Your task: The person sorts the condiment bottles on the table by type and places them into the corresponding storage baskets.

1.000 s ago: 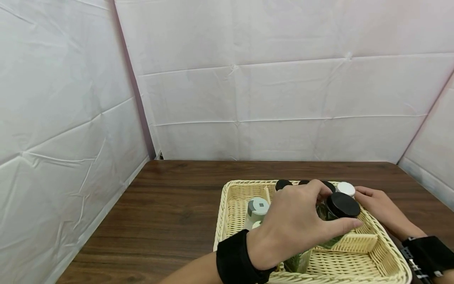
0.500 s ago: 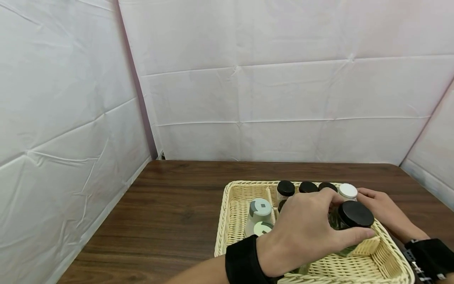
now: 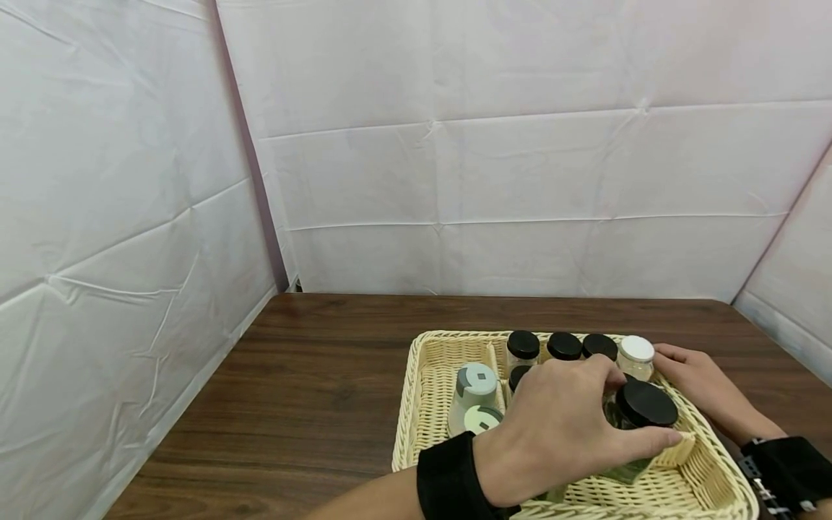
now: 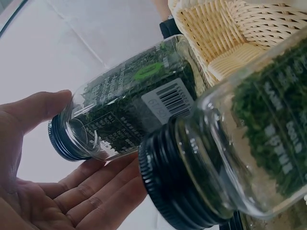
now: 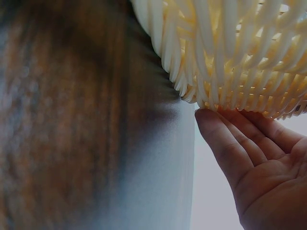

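The left hand (image 3: 552, 433) has its grip curled around a glass herb jar (image 3: 633, 426) with a black lid (image 3: 646, 404), over the near right part of the wicker basket (image 3: 416, 404). The jar leans, its lid end up and its long side slanting down toward the basket floor. The right hand (image 3: 698, 386) rests flat with straight fingers on the basket's right wall, holding nothing. The basket sits on the brown desk (image 3: 312, 375). More small jars (image 3: 564, 347) stand along its far side.
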`<move>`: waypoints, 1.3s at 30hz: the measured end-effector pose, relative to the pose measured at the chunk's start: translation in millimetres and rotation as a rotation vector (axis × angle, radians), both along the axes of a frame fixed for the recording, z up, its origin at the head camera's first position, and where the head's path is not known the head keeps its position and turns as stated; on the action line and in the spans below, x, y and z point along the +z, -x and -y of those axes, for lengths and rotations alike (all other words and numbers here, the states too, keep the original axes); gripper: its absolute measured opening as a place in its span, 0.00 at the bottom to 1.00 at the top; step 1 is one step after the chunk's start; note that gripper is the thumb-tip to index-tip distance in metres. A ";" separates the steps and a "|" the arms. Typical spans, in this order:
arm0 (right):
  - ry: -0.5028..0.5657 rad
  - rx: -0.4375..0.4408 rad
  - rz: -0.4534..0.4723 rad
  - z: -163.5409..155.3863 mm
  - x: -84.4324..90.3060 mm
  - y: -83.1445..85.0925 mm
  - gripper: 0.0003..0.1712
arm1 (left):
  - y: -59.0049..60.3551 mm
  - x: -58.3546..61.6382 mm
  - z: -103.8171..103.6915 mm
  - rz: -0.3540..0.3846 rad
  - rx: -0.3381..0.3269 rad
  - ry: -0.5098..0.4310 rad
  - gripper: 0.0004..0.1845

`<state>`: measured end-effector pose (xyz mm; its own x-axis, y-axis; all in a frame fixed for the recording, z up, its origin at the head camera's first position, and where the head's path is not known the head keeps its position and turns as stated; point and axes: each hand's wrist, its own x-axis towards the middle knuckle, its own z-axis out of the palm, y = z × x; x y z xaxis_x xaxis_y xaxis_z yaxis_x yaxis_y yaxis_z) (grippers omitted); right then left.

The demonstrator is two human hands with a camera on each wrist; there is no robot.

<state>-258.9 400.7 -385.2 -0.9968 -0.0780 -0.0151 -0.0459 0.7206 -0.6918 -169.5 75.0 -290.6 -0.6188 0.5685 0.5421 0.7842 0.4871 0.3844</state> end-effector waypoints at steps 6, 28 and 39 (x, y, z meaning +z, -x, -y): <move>0.014 0.005 0.005 0.3 -0.7 -0.3 0.41 | -1.6 -0.1 -1.7 -0.020 0.077 0.089 0.24; 0.035 0.005 0.018 3.3 0.0 -1.4 0.44 | -3.5 -2.5 -5.1 -0.016 0.198 0.306 0.24; 0.007 -0.016 0.007 1.9 0.2 0.2 0.40 | -2.6 -4.3 -4.6 -0.018 0.192 0.323 0.24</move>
